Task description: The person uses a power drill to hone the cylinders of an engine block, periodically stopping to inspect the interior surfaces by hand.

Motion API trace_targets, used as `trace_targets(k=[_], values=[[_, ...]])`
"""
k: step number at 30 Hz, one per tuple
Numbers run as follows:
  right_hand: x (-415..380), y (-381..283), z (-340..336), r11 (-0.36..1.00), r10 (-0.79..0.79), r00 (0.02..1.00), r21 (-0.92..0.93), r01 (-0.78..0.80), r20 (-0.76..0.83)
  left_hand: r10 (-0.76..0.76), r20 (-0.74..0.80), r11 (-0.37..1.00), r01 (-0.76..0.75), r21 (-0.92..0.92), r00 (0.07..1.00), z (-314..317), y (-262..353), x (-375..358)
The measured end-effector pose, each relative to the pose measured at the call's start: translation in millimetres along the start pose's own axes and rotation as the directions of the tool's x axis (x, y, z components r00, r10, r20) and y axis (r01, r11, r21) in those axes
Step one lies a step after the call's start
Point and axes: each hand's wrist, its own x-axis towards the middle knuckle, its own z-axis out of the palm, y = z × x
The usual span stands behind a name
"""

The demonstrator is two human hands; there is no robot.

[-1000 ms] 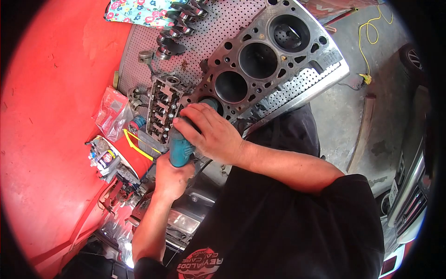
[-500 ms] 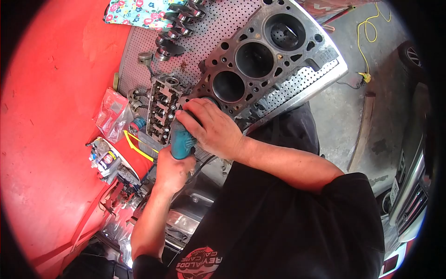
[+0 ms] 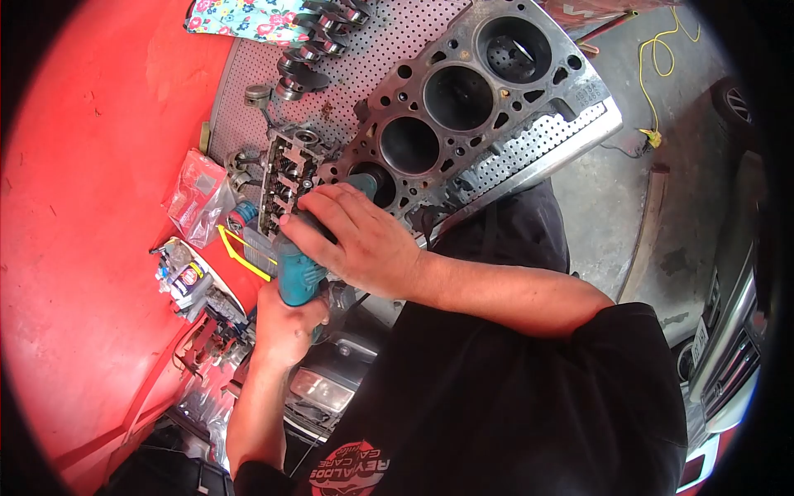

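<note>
- Teal power tool (image 3: 296, 277) sits at the near end of the engine block (image 3: 463, 107), its working end hidden in or at the nearest cylinder bore (image 3: 374, 183); I cannot see the bit itself.
- From the head view, my right hand (image 3: 351, 240) is wrapped over the front of the tool, fingers closed on its body. My left hand (image 3: 285, 326) is clamped around the rear grip from below.
- My worry: if the tool tilts, I judge the hidden bit could catch the bore edge and gouge the wall or the deck face, since I am steering without sight of the contact point.
- A kick could throw my right hand's knuckles against the cylinder head (image 3: 285, 178), which lies just beside the tool on the perforated worktop (image 3: 364, 66).
- The tool's cord seems to trail down near my left wrist; I judge it could snag, though its path is hard to follow.
- Around: a crankshaft (image 3: 318, 37) lies at the worktop's far end, near a flowered cloth (image 3: 240, 18). A plastic bag (image 3: 194, 198) and small bottles (image 3: 186, 277) rest on the red surface (image 3: 83, 207) to the left, well apart from the block.
- A yellow cable (image 3: 657, 66) snakes over the floor (image 3: 612, 190) beyond the worktop, clear of both hands.
</note>
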Motion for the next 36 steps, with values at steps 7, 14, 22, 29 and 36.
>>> trace_targets(k=[7, 14, 22, 29, 36], values=[[9, -16, -4, 1.000, -0.016, 1.000, 0.003, 0.016, -0.012, 0.003, 0.017, 1.000, -0.003, 0.000, 1.000, -14, 7, -20], [17, -30, -6, 0.999, -0.032, 0.999, 0.034, 0.033, -0.027, -0.003, -0.051, 1.000, 0.002, -0.011, 0.999, -19, 10, -39], [22, -43, -7, 0.996, -0.044, 0.998, 0.071, 0.047, -0.032, -0.008, -0.068, 1.000, 0.007, -0.026, 0.998, -24, 13, -56], [27, -53, -11, 0.995, -0.052, 0.998, 0.086, 0.054, -0.025, -0.022, -0.081, 0.999, 0.020, -0.032, 0.996, -28, 25, -70], [33, -57, -18, 0.993, -0.071, 0.997, 0.094, 0.074, -0.037, -0.027, -0.102, 1.000, 0.025, -0.014, 0.994, -29, 25, -79]])
